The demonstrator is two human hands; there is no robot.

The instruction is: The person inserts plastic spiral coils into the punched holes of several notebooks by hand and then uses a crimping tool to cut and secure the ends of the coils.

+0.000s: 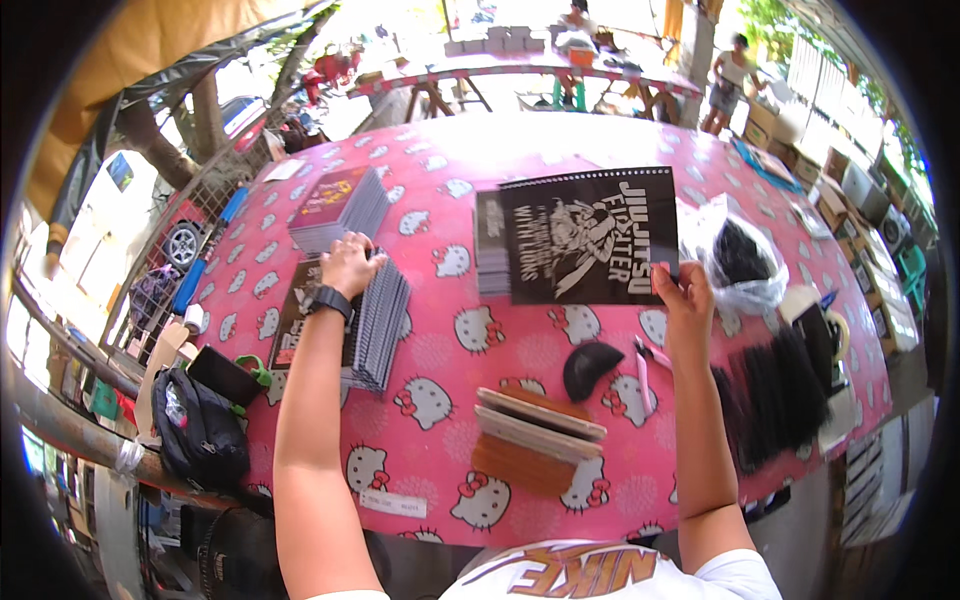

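Note:
My right hand (684, 287) pinches the lower right corner of a black notebook (590, 240) with white print and a row of punched holes along its far edge. The notebook is held over a short stack of similar books (492, 245), which shows at its left side. My left hand (350, 265), with a dark watch on the wrist, is at the far end of a tall stack of black notebooks (378, 330). Its fingers are bent over the far edge, with the thumb at the right; the fingertips are partly hidden. A stack of red-covered notebooks (335, 205) stands just beyond it.
Nearer me lie wooden blocks (535, 440), a black half-round piece (591, 370) and pink-handled pliers (645, 375). Black strips (780, 400) and a clear plastic bag (745, 260) sit at right. A black pouch (200, 430) is at left. People work beyond the pink tablecloth (440, 350).

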